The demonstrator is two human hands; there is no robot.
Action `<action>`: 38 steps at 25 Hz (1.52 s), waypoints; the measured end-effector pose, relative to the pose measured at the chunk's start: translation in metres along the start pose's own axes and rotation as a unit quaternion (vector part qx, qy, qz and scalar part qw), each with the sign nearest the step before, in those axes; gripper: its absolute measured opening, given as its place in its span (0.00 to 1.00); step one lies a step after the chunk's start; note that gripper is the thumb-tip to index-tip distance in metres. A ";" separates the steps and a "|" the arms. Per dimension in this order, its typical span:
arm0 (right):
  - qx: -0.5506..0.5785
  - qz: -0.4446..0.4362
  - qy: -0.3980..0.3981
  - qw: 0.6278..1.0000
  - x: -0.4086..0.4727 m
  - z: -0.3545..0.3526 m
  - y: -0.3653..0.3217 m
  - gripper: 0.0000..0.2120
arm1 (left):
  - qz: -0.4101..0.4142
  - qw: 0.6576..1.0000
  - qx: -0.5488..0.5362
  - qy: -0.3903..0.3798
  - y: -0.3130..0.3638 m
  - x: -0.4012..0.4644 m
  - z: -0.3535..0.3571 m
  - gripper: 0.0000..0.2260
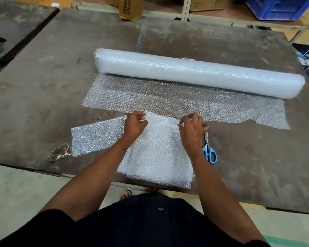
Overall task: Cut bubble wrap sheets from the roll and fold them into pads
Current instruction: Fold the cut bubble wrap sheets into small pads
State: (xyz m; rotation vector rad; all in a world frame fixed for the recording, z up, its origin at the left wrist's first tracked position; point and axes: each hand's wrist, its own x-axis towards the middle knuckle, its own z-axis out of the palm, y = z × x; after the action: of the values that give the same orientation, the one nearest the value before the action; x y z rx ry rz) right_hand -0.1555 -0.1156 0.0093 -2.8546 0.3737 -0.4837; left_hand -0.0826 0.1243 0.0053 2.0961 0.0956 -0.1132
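Observation:
A long bubble wrap roll (194, 72) lies across the brown table (52, 90), with its unrolled flap (168, 100) spread flat toward me. In front of it a cut, folded bubble wrap sheet (159, 154) rests near the table's front edge. My left hand (135, 125) pinches the sheet's far left corner and my right hand (193, 129) pinches its far right corner. A second cut piece (96, 138) lies flat to the left. Blue-handled scissors (210, 150) lie on the table just right of my right wrist, partly hidden by it.
Cardboard boxes (130, 8) and a blue crate (278, 8) stand by shelving beyond the table's far edge. A chipped patch (58, 153) marks the table near the front left. A second table (16, 27) adjoins at far left.

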 end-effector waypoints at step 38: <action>0.070 -0.222 -0.245 0.941 -0.084 -0.054 0.031 0.34 | 0.160 0.958 0.060 -0.228 -0.023 -0.105 -0.073 0.10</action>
State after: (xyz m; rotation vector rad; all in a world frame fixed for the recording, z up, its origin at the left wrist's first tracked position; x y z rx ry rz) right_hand -0.2581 -0.1306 0.0267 -2.7759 -0.3844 0.1414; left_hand -0.1869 0.1962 0.0347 2.1239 -0.5389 -0.4095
